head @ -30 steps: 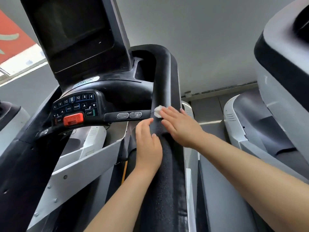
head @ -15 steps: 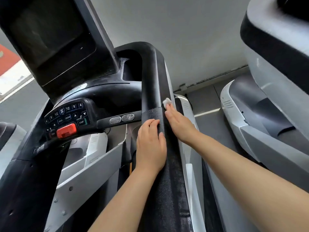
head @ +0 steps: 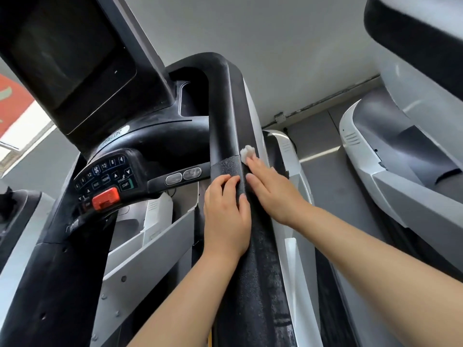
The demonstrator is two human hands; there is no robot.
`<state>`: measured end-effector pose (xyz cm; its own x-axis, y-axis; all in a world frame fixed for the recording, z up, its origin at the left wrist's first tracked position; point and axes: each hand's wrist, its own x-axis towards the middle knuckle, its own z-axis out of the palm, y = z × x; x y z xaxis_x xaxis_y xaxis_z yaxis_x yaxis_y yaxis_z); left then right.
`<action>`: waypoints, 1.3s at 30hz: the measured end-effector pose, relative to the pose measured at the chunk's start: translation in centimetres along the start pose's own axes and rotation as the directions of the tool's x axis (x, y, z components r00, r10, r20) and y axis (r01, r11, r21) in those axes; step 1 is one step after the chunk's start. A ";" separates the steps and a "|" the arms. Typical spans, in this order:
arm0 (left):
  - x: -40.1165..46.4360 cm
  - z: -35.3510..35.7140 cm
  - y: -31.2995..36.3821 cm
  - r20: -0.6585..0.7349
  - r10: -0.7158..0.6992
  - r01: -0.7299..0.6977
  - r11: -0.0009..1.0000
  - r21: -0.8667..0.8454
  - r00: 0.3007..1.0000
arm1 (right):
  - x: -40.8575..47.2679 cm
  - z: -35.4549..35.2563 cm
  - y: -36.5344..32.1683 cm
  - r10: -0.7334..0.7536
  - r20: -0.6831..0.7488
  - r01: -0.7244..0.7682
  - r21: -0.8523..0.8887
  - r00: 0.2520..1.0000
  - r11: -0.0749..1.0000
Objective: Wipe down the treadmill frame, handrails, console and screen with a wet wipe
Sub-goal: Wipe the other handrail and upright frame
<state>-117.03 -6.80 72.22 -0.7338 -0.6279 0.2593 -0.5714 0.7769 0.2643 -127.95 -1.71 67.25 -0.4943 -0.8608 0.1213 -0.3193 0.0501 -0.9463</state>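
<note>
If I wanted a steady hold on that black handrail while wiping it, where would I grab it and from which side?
Probably the textured foam sleeve of the handrail, from above and the left, as the left hand rests there. It is round and looks grippy; the smooth upper bend looks more slippery. The right hand presses the wipe on the right.

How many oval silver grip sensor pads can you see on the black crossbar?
2: both oval silver pads sit side by side on the black crossbar, one nearer the keypad, one nearer the black handrail. Others may lie outside the view.
</note>
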 end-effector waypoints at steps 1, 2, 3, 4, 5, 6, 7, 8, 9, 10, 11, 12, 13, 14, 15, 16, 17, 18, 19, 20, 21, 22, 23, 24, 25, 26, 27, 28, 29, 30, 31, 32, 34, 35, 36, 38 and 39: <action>0.0 0.0 0.0 -0.001 -0.003 0.003 1.000 -0.002 1.000 | -1.7 0.3 0.3 -0.007 0.006 0.007 0.002 1.000 1.000; 0.0 0.0 0.0 -0.005 -0.003 0.003 1.000 -0.002 1.000 | -3.0 0.6 0.5 -0.013 0.014 0.013 0.010 1.000 1.000; 0.0 0.0 0.0 -0.009 -0.003 0.003 1.000 -0.004 1.000 | -3.6 0.8 0.8 -0.019 0.020 0.019 0.015 1.000 1.000; 0.0 0.0 0.0 -0.010 -0.003 0.003 1.000 -0.006 1.000 | -3.2 0.8 0.8 -0.021 0.023 0.020 0.024 1.000 1.000; 0.1 0.0 0.0 -0.007 -0.003 0.003 1.000 -0.006 1.000 | -2.1 0.6 0.8 -0.013 0.023 0.012 0.040 1.000 0.999; 0.1 0.1 0.0 -0.004 -0.003 0.003 1.000 -0.007 1.000 | -0.7 0.3 0.7 0.007 0.018 -0.008 0.066 1.000 0.998; 0.0 0.0 0.0 -0.002 -0.006 0.006 1.000 -0.011 1.000 | 0.8 0.0 0.7 0.032 0.007 -0.033 0.102 0.999 0.994; 0.0 0.0 0.0 -0.002 -0.006 0.006 1.000 -0.014 1.000 | 1.9 -0.2 0.5 0.059 -0.009 -0.057 0.146 0.998 0.988; 0.1 0.0 0.0 -0.004 -0.005 0.005 1.000 -0.014 1.000 | 2.5 -0.2 0.5 0.086 -0.028 -0.079 0.186 0.996 0.979; 0.1 -0.1 0.0 -0.007 -0.001 0.001 1.000 -0.014 1.000 | 2.3 0.0 0.6 0.107 -0.042 -0.096 0.218 0.993 0.971; 0.1 -0.1 0.1 -0.006 0.001 -0.001 1.000 -0.014 1.000 | 1.3 0.5 0.8 0.119 -0.054 -0.103 0.240 0.991 0.965; 0.1 -0.1 0.1 -0.001 -0.001 0.001 1.000 -0.016 1.000 | -0.2 1.2 0.9 0.117 -0.065 -0.097 0.261 0.991 0.961; 0.1 -0.2 0.1 0.005 -0.005 0.005 1.000 -0.020 1.000 | -1.9 1.8 1.0 0.107 -0.079 -0.080 0.285 0.991 0.955; 0.1 -0.2 0.2 0.010 -0.009 0.009 1.000 -0.024 1.000 | -3.3 2.4 1.0 0.097 -0.094 -0.063 0.312 0.991 0.948; 0.1 -0.2 0.1 0.012 -0.010 0.011 1.000 -0.027 1.000 | -4.0 2.9 1.5 0.097 -0.099 -0.059 0.334 0.990 0.941; 0.1 -0.1 0.2 0.012 -0.007 0.007 1.000 -0.026 1.000 | -4.0 3.2 2.2 0.129 -0.075 -0.094 0.362 0.989 0.927; 0.1 -0.1 0.2 0.010 -0.003 0.003 1.000 -0.023 1.000 | -3.3 3.3 3.1 0.207 -0.031 -0.178 0.398 0.978 0.900; 0.1 -0.1 0.1 0.008 -0.001 0.001 1.000 -0.017 1.000 | -2.3 3.4 4.2 0.316 0.018 -0.292 0.433 0.949 0.853; 0.1 -0.1 0.1 0.007 -0.006 0.006 1.000 -0.012 1.000 | -1.5 3.3 5.0 0.420 0.064 -0.400 0.458 0.905 0.794; 0.0 -0.1 0.1 0.007 -0.012 0.012 1.000 -0.009 1.000 | -1.1 3.3 5.7 0.484 0.102 -0.471 0.470 0.869 0.747; 0.0 -0.1 0.2 0.007 -0.014 0.014 1.000 -0.011 1.000 | -0.9 3.2 6.0 0.505 0.121 -0.497 0.477 0.854 0.725; 0.0 -0.1 0.2 0.008 -0.012 0.012 1.000 -0.017 1.000 | -0.9 3.3 6.0 0.499 0.109 -0.482 0.499 0.860 0.721; 0.0 -0.2 0.2 0.007 -0.008 0.008 1.000 -0.022 1.000 | -0.8 3.4 5.5 0.462 0.077 -0.427 0.539 0.883 0.726; 0.0 -0.2 0.2 0.007 -0.003 0.003 1.000 -0.025 1.000 | -0.9 3.4 4.6 0.402 0.032 -0.341 0.593 0.915 0.729; 0.0 -0.2 0.1 0.008 0.002 -0.002 1.000 -0.024 1.000 | -1.3 3.5 3.8 0.338 -0.032 -0.244 0.630 0.941 0.737; 0.0 -0.2 0.1 0.010 0.005 -0.005 1.000 -0.019 1.000 | -1.5 3.8 3.5 0.287 -0.079 -0.176 0.627 0.955 0.759; 0.1 -0.2 0.0 0.013 0.005 -0.004 1.000 -0.014 1.000 | -1.5 4.3 3.9 0.259 -0.104 -0.145 0.608 0.960 0.781; 0.1 -0.1 0.0 0.017 0.000 0.000 1.000 -0.010 1.000 | -1.4 4.9 5.0 0.282 -0.087 -0.178 0.593 0.956 0.786; 0.1 -0.1 0.0 0.018 -0.005 0.006 1.000 -0.011 1.000 | -1.2 5.3 6.3 0.368 -0.029 -0.278 0.600 0.930 0.750; 0.1 -0.1 0.0 0.017 -0.007 0.007 1.000 -0.014 1.000 | -1.1 5.5 7.6 0.490 0.058 -0.422 0.601 0.870 0.678; 0.1 -0.1 0.0 0.016 -0.006 0.006 1.000 -0.018 1.000 | -1.0 5.6 8.7 0.580 0.142 -0.540 0.587 0.802 0.603; 0.0 -0.1 0.1 0.015 -0.004 0.004 1.000 -0.021 1.000 | -1.0 5.5 9.3 0.613 0.190 -0.594 0.573 0.767 0.565; 0.1 -0.1 0.1 0.014 0.005 -0.005 1.000 -0.022 1.000 | -1.0 5.2 8.8 0.556 0.160 -0.527 0.603 0.816 0.599; 0.1 0.0 0.0 0.011 0.008 -0.008 1.000 -0.020 1.000 | -1.0 5.0 7.9 0.479 0.106 -0.430 0.637 0.871 0.640; 0.1 0.0 0.0 0.008 0.011 -0.011 1.000 -0.016 1.000 | -1.1 4.7 6.9 0.393 0.051 -0.328 0.656 0.918 0.680; 0.1 0.0 0.0 0.005 0.020 -0.020 1.000 -0.009 1.000 | -1.4 4.8 6.1 0.297 -0.019 -0.212 0.656 0.955 0.724; 0.1 0.0 0.0 0.005 0.028 -0.028 1.000 -0.005 1.000 | -1.4 5.0 6.8 0.318 -0.010 -0.235 0.651 0.948 0.722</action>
<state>-117.13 -6.88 72.24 -0.7513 -0.6060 0.2616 -0.5490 0.7937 0.2619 -125.42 -2.71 59.13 -0.5786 -0.7949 -0.1825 0.4120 -0.0917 -0.9066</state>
